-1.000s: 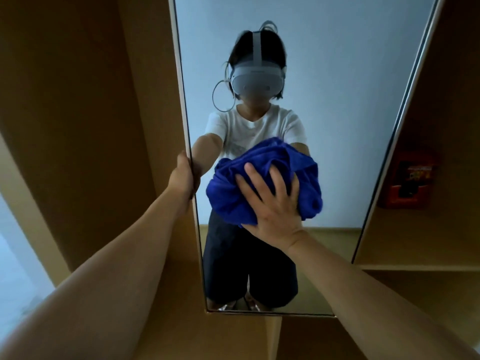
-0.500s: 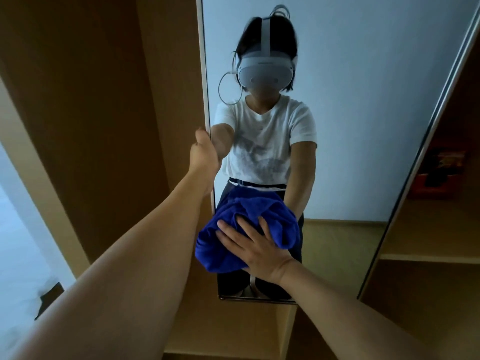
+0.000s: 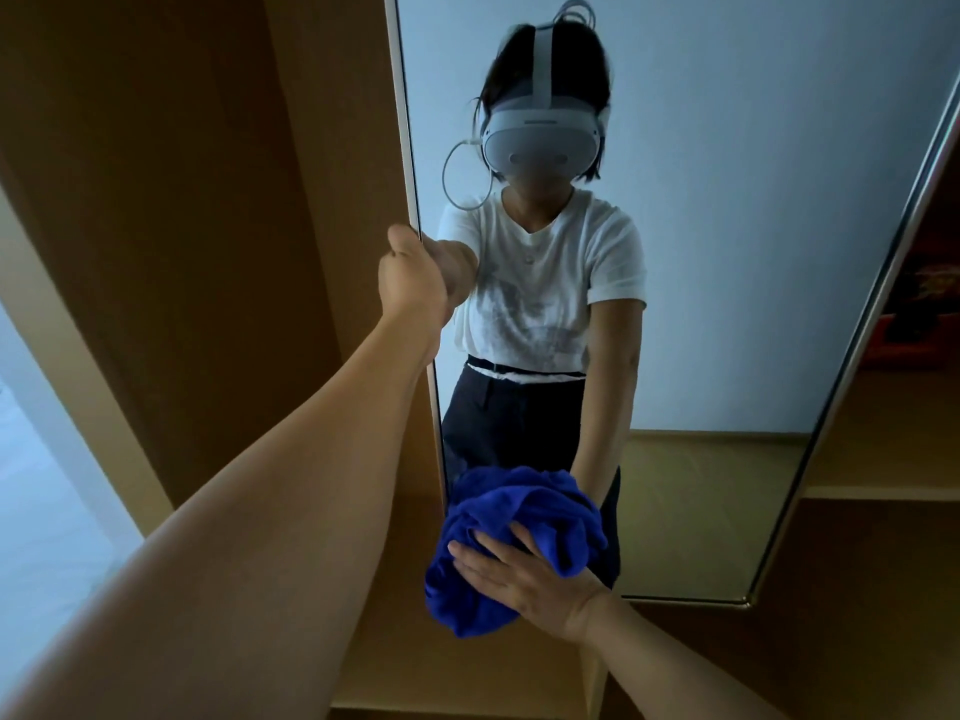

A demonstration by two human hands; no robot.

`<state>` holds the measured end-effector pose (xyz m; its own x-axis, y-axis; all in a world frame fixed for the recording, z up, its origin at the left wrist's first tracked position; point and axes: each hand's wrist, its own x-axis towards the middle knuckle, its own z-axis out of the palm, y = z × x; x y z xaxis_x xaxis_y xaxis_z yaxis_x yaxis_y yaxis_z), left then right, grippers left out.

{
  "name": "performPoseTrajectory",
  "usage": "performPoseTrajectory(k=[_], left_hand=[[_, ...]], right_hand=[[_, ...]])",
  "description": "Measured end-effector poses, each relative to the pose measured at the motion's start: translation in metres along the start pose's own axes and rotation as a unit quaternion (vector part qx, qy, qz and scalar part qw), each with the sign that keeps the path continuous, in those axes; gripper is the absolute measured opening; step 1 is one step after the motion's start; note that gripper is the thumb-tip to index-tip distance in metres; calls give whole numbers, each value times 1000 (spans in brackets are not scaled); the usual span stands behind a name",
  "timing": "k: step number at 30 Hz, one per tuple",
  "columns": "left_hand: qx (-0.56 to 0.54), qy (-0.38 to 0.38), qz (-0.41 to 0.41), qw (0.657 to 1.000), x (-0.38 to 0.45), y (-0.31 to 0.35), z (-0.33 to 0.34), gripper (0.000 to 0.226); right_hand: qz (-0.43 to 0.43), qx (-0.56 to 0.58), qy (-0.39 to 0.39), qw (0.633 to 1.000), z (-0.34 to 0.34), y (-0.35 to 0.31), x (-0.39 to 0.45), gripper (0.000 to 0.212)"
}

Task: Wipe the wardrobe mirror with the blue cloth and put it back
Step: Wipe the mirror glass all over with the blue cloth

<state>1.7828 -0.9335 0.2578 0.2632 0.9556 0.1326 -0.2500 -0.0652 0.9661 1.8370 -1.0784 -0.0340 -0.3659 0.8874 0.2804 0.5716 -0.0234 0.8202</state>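
The tall wardrobe mirror (image 3: 727, 252) stands in front of me on an open door, and it reflects me in a white shirt and a headset. My right hand (image 3: 524, 579) presses the bunched blue cloth (image 3: 519, 517) flat against the mirror's lower left corner, fingers spread and straight. My left hand (image 3: 413, 275) grips the mirror's left edge at about chest height, fingers curled round the frame.
Brown wardrobe panels (image 3: 182, 226) stand to the left of the mirror. Wooden shelves (image 3: 883, 491) lie to the right, with a red box (image 3: 919, 304) on the upper one. A pale bright area (image 3: 47, 485) shows at the far left.
My right hand has slid the blue cloth down the glass from mid-height to the lower left corner. My left hand has kept its hold on the mirror's edge.
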Motion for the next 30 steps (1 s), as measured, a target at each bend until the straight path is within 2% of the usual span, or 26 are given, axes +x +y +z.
performPoseTrajectory(k=[1, 4, 7, 10, 13, 16, 22, 28, 30], left_hand=[[5, -2, -6, 1000, -1, 1, -1, 48], [-20, -12, -37, 999, -1, 3, -3, 40], [-30, 3, -17, 999, 1, 3, -1, 41], [-12, -19, -25, 999, 1, 2, -2, 39], [-2, -22, -41, 999, 1, 2, -6, 39], [-26, -31, -60, 997, 1, 5, -7, 38], [-31, -39, -50, 997, 1, 1, -9, 38], [-2, -52, -41, 998, -3, 0, -9, 36], [13, -60, -50, 997, -5, 2, -12, 35]], right_hand=[[-5, 19, -27, 999, -1, -1, -4, 68], [-4, 23, -16, 1000, 7, -10, -19, 72], [-7, 36, -21, 999, 6, -7, -22, 71], [-27, 24, -30, 999, 2, 1, -28, 68], [-61, 8, -30, 998, 1, 14, -45, 57], [-58, 19, -24, 998, -2, 28, -75, 46], [-33, 42, -103, 993, -22, 71, -118, 76], [32, 13, -79, 996, -48, 137, -108, 93], [62, 3, -48, 997, -58, 164, -100, 94]])
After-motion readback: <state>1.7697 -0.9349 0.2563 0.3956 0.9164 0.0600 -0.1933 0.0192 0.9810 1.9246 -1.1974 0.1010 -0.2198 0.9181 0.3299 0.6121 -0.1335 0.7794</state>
